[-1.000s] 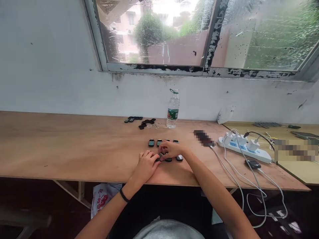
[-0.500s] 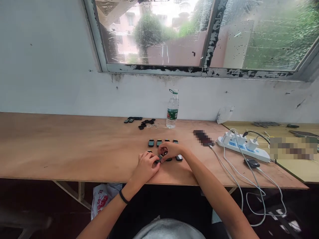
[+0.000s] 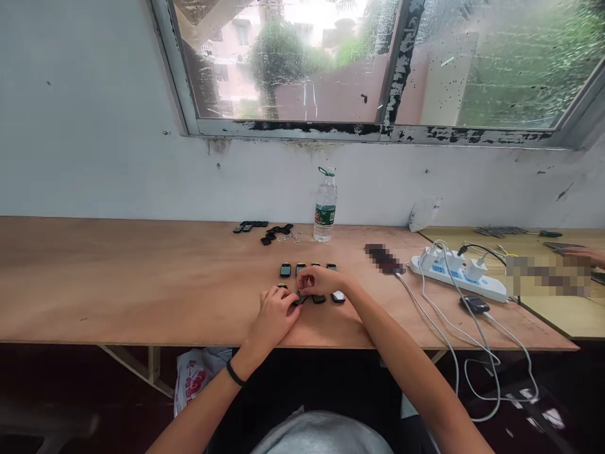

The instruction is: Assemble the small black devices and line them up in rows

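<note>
My left hand [image 3: 274,315] rests at the front part of the table, fingers bent around the edge of a small dark rectangular device [image 3: 300,300]. From the right, my right hand [image 3: 319,281] reaches over the same device, its thumb and fingertips curled together against the top of it. Fingers cover most of that piece, so its exact kind is hidden. Around the hands sit similar small black devices with grey screens, one [image 3: 285,270] at the back left of the group. Another [image 3: 338,296], with a pale face, lies right of my right hand.
Behind, black parts [image 3: 282,229] and small metal bits lie left of a water bottle [image 3: 324,214]. At right are a white power strip [image 3: 460,279] with looping cables and a black device [image 3: 474,304]. Another person's hand [image 3: 583,254] shows at the far right edge.
My right hand has shifted slightly left and up over the held device, while my left hand stays nearly in place. Another person's hand has come into view at the far right.
</note>
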A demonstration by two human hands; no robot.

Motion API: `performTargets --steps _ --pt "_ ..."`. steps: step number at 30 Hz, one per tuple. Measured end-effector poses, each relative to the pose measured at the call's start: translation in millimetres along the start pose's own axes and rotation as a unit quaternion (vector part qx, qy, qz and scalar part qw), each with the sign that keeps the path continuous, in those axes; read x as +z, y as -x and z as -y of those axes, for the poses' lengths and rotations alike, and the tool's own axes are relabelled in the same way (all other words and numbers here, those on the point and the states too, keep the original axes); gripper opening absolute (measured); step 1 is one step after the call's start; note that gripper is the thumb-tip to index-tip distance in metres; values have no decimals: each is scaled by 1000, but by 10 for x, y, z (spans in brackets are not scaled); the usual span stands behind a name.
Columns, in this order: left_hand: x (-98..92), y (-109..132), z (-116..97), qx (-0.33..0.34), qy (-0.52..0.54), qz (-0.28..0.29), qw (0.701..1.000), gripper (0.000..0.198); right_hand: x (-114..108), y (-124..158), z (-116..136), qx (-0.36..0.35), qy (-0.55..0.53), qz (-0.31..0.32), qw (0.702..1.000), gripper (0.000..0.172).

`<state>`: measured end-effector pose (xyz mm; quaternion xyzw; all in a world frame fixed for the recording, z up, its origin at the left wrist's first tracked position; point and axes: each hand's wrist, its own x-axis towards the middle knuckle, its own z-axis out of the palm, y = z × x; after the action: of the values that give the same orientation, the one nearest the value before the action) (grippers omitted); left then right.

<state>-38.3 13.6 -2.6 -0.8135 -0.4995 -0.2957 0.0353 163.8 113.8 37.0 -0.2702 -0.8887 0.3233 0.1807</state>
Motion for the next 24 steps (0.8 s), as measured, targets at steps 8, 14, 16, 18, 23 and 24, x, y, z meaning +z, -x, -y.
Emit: performTargets --steps 8,14,16,18,23,24 --pt "8 0 28 -1 -11 4 1000 8 8 -42 -24 45 49 -68 995 13" --pt "27 -3 35 9 -21 3 1000 11 44 -95 -56 10 144 -54 988 24" --pt "22 -4 27 9 -20 6 1000 13 50 -96 -32 7 144 -62 988 26" --pt "15 -4 18 10 -18 10 1000 14 50 -88 2 5 143 -65 988 28" --pt "8 -9 14 14 -18 17 1000 14 42 -69 60 6 135 -69 988 28" --pt "11 -11 16 15 -18 18 1000 14 39 -68 61 7 130 -69 989 27"
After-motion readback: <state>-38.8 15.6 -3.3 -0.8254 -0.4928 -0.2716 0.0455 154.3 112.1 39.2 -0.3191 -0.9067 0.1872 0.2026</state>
